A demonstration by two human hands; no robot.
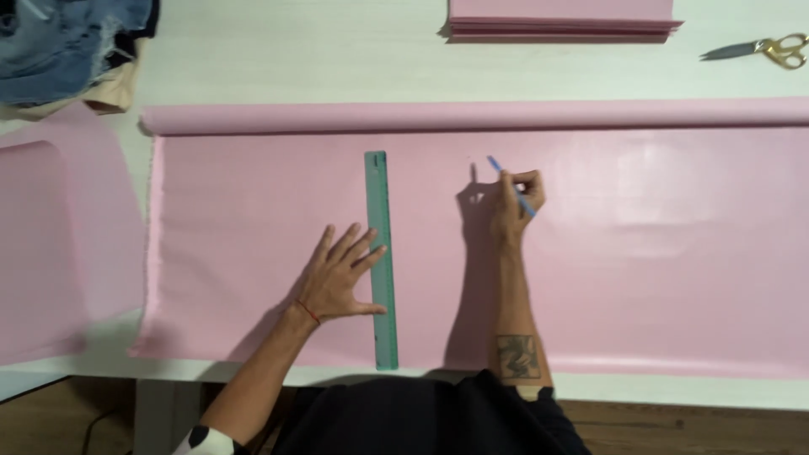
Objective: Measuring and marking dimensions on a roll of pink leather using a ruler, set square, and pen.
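A wide sheet of pink material lies unrolled across the white table, its far end still rolled up. A long green ruler lies on it, running from near to far. My left hand is spread flat, fingers apart, pressing the ruler's left edge and the sheet. My right hand is to the right of the ruler, well apart from it, and grips a light blue pen tilted up and to the left over the sheet.
A stack of folded pink sheets lies at the far edge. Gold-handled scissors rest at the far right. Blue denim and beige cloth are piled at the far left. Another pink piece hangs at the left.
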